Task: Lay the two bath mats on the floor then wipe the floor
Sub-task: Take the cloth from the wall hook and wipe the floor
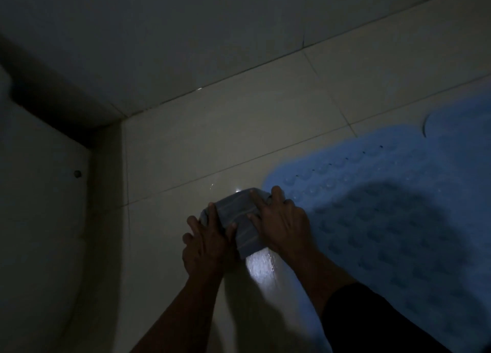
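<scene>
Dim bathroom corner, seen from above the person's arms. A folded grey cloth (240, 219) with pale stripes lies flat on the tiled floor (225, 129), just beside the near-left edge of a blue bath mat (393, 201). The cloth's long axis runs from lower right to upper left, roughly parallel to the grout lines; its stripes follow the same direction.

Left hand (207, 243): fingers spread and fairly straight, pressing down on the cloth's left end, with the thumb lying over the cloth's near edge. It does not clench the cloth; the palm rests partly on the floor.

Right hand (281, 219): fingers extended and splayed, laid flat on the cloth's right end, the outer fingers reaching to where cloth and mat meet. It too presses rather than grasps. A dark sleeve (372, 323) covers the right forearm.

The bath mat lies flat on the floor, filling the right side of the view. Its surface shows rows of round suction cups, and a curved cut-out (426, 125) marks its far edge. Its long axis cannot be told, as the mat runs out of the frame. Only one mat is distinguishable.

A wet, bright reflection (259, 267) shines on the tile between the wrists. A white fixture (39, 193) bearing a small dark screw (77, 173) stands at the left, against the wall (186, 28).
</scene>
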Tool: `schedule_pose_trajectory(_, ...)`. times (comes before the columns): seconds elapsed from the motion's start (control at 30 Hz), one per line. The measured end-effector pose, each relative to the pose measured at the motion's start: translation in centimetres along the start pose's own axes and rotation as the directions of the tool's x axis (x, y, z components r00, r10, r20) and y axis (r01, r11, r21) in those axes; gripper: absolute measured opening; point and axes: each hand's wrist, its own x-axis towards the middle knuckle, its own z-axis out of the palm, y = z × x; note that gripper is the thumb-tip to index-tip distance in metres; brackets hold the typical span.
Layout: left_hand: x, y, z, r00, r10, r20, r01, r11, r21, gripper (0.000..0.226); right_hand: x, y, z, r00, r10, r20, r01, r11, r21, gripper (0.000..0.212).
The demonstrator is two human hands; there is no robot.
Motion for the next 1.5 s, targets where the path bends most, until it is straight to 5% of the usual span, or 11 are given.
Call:
schedule_pose_trajectory(0.23, 5.4, 2.0, -1.6, 0.993, 0.120, 0.002, -0.119, 0.987, 0.109, 0.079, 3.6, -0.2, 0.1, 0.997, 0.041, -0.072, -0.043, 0.999, -0.021, 0.055)
schedule_pose_trajectory(0.4, 8.6, 2.6, -2.7, 0.976, 0.219, 0.006, -0.218, 0.968, 0.124, 0.077, 5.6, -0.3, -1.1, 0.998, 0.063, 0.033, -0.065, 0.996, 0.067, 0.056)
schedule_pose_trajectory(0.63, 12.1, 4.9, -4.2, 0.919, 0.394, -0.007, -0.385, 0.902, 0.193, 0.075, 6.8, 0.6, -0.7, 0.973, 0.226, -0.049, -0.227, 0.973, -0.028, 0.057)
schedule_pose_trajectory(0.8, 13.8, 7.8, -5.7, 0.877, 0.479, 0.031, -0.472, 0.850, 0.235, 0.075, 7.4, 0.9, -2.4, 0.939, 0.342, 0.044, -0.345, 0.934, 0.093, 0.059)
schedule_pose_trajectory(1.13, 16.5, 14.9, -6.2, 0.754, 0.654, 0.068, -0.644, 0.712, 0.280, 0.072, 9.3, 5.1, -3.3, 0.861, 0.508, -0.021, -0.505, 0.860, 0.078, 0.063)
schedule_pose_trajectory(1.33, 17.6, 19.9, -5.8, 0.696, 0.714, 0.077, -0.693, 0.640, 0.331, 0.071, 10.4, 7.4, -5.0, 0.789, 0.597, 0.148, -0.611, 0.788, 0.077, 0.068)
schedule_pose_trajectory(1.5, 18.0, 23.3, -5.1, 0.641, 0.761, 0.104, -0.743, 0.580, 0.335, 0.071, 11.0, 9.4, -5.3, 0.742, 0.664, 0.091, -0.669, 0.742, 0.049, 0.065)
